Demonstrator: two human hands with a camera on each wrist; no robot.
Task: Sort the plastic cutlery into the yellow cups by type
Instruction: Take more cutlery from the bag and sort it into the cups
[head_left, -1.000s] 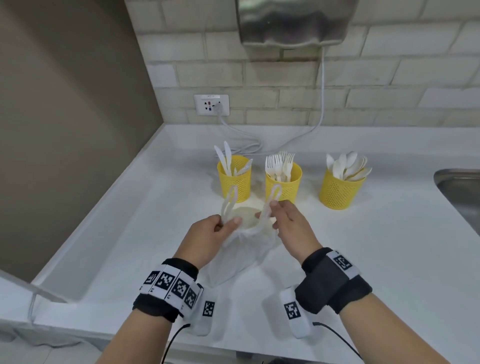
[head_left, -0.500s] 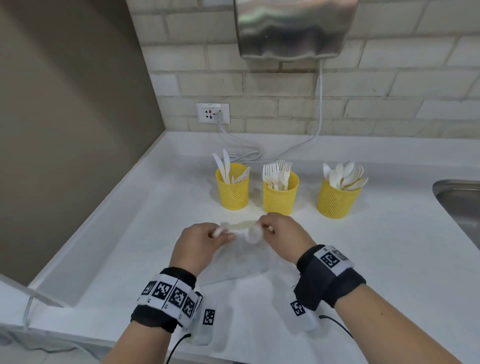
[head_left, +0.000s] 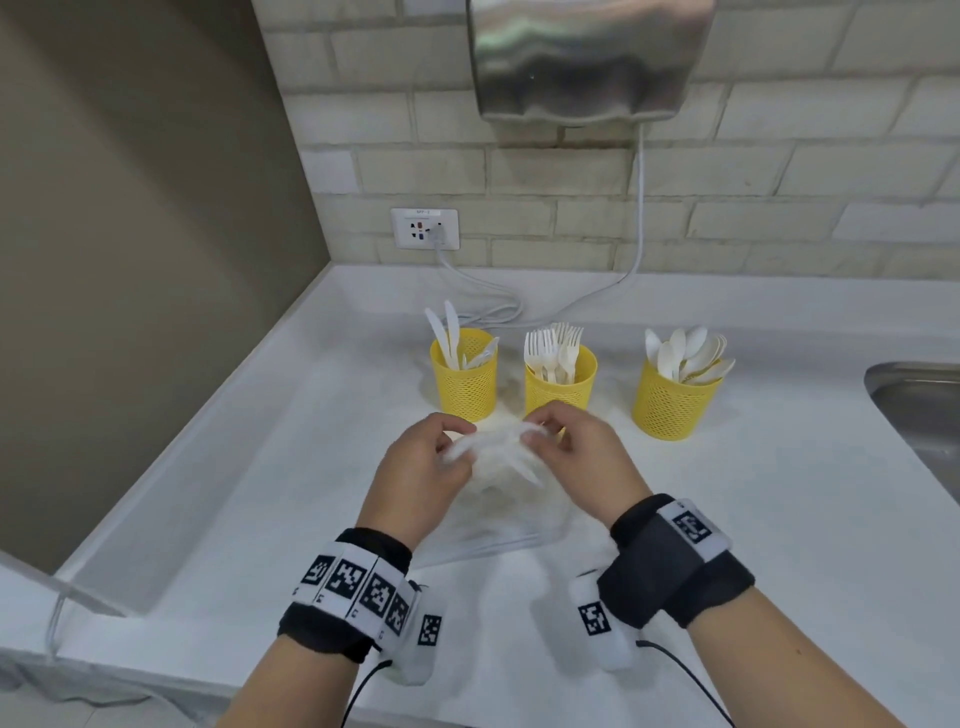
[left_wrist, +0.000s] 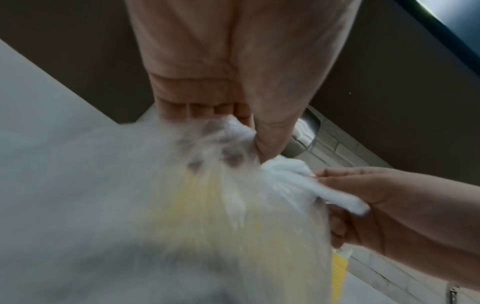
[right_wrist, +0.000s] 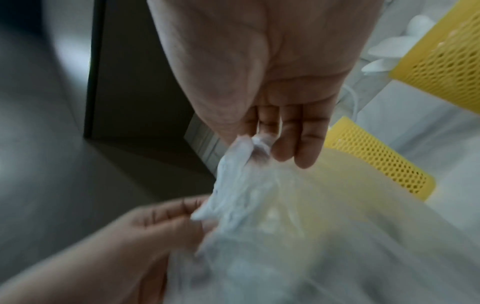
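Both hands pinch the bunched top of a thin plastic bag (head_left: 496, 467): left hand (head_left: 423, 467) on its left end, right hand (head_left: 582, 457) on its right. Bag sits on the worktop (head_left: 779, 519) between them, just in front of the yellow cups (head_left: 560, 387), cutlery (head_left: 553, 348) already standing sorted.

Three upright yellow mesh cups (head_left: 560, 383) in a row, white knives (head_left: 451, 334), forks (head_left: 554, 345), spoons (head_left: 685, 355) sorted inside

Yellow plastic mesh cups (head_left: 669, 401); thin translucent plastic bag (head_left: 498, 467).
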